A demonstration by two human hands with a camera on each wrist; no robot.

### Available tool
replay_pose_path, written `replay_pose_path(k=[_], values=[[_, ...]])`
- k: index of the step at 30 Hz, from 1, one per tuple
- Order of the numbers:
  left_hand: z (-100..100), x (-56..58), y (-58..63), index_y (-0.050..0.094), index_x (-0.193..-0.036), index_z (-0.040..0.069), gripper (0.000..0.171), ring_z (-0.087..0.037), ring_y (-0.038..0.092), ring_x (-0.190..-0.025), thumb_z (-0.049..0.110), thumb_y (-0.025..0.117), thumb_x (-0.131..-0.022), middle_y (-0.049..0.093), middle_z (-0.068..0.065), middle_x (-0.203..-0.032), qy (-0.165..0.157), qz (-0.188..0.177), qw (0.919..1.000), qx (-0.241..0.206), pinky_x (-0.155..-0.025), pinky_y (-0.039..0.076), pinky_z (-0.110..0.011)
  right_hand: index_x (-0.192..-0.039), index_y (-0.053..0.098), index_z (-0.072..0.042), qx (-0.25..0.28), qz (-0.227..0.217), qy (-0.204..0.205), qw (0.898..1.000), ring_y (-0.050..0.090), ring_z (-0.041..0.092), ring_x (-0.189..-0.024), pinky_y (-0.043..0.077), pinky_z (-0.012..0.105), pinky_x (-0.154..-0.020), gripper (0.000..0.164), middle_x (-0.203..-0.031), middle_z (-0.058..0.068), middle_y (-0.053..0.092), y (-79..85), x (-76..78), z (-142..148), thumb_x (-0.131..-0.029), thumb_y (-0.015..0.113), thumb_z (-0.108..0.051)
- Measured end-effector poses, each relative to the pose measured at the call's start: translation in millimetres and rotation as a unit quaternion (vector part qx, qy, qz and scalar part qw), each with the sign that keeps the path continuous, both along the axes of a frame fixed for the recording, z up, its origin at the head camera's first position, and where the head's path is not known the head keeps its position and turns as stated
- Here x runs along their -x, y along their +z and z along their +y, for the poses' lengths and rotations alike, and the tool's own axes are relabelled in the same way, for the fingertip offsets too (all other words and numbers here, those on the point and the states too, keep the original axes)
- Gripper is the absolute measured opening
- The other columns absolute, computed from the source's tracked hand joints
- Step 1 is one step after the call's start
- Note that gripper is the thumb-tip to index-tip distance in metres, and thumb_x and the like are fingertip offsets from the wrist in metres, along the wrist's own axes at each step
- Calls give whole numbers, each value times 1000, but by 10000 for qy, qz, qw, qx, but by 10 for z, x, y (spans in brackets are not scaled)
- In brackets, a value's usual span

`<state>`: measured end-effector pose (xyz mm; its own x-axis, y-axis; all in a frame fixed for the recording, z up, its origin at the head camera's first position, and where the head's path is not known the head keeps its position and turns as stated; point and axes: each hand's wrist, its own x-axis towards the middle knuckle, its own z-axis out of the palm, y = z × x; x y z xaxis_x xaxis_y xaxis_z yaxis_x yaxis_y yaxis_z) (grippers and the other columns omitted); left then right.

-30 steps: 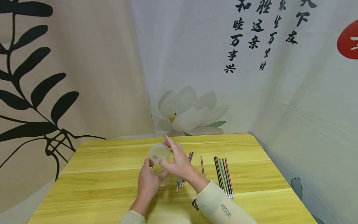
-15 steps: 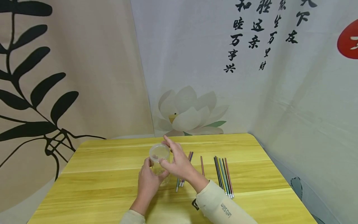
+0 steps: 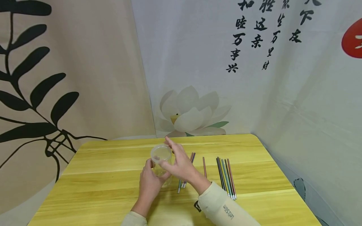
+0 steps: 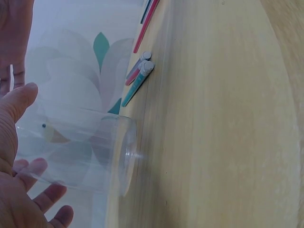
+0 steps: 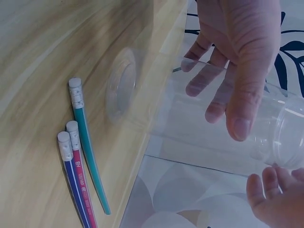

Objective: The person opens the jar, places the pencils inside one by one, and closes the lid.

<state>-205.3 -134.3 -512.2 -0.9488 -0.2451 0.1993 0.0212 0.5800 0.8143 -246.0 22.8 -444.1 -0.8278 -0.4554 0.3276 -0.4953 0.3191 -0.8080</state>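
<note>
A clear plastic jar (image 3: 159, 171) stands upright on the table between both hands. My left hand (image 3: 150, 182) grips its body, thumb on the near side and fingers round the far side. Over the top, my right hand (image 3: 181, 164) holds the round translucent lid (image 3: 161, 153) between thumb and fingers. The right wrist view shows the jar's base (image 5: 121, 88) close to the wood and the left thumb (image 5: 242, 118) along the wall. No contents show inside the clear wall.
Several pencils (image 3: 226, 179) lie side by side on the right of the wooden table (image 3: 113, 175). A single red pencil (image 3: 205, 168) lies nearer. Beside the jar are a teal pencil (image 5: 88, 152) and other pencils, partly hidden by the right arm. Printed cloth hangs behind.
</note>
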Motion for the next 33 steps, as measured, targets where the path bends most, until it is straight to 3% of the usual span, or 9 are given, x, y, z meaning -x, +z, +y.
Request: replay_pose_path(k=[3, 8, 12, 33], values=[[-9, -1, -1, 50, -146, 4, 86, -23, 63, -87, 37, 95, -81, 67, -20, -129, -8, 17, 10000, -37, -79, 54, -39, -170, 27, -24, 18, -8, -87, 10000, 47, 23, -144, 45, 56, -118, 91, -167, 1, 44, -3, -1, -11, -96, 75, -46], [-16, -1, -7, 51, -146, 6, 83, -31, 66, -94, 33, 95, -82, 68, -16, -128, -55, 49, 9999, -142, -80, 55, -40, -169, 30, -20, 3, 90, -167, 9998, 48, 24, -142, 47, 55, -116, 96, -168, 3, 43, 1, -1, -20, -92, 84, -43], [-22, -2, -6, 50, -146, 6, 82, -28, 65, -91, 32, 95, -82, 68, -15, -127, -65, 69, 9999, -138, -77, 54, -38, -169, 31, -17, -40, 138, -225, 9996, 49, 24, -143, 47, 52, -116, 100, -162, 6, 48, 1, 3, -27, -90, 88, -40], [-11, -11, 4, 48, -149, 3, 87, -21, 64, -86, 35, 94, -83, 66, -20, -131, -66, -11, 10000, -48, -77, 54, -37, -169, 30, -13, 19, 139, -169, 9998, 50, 23, -141, 49, 51, -115, 94, -155, 7, 55, -27, 12, -30, -94, 80, -40]])
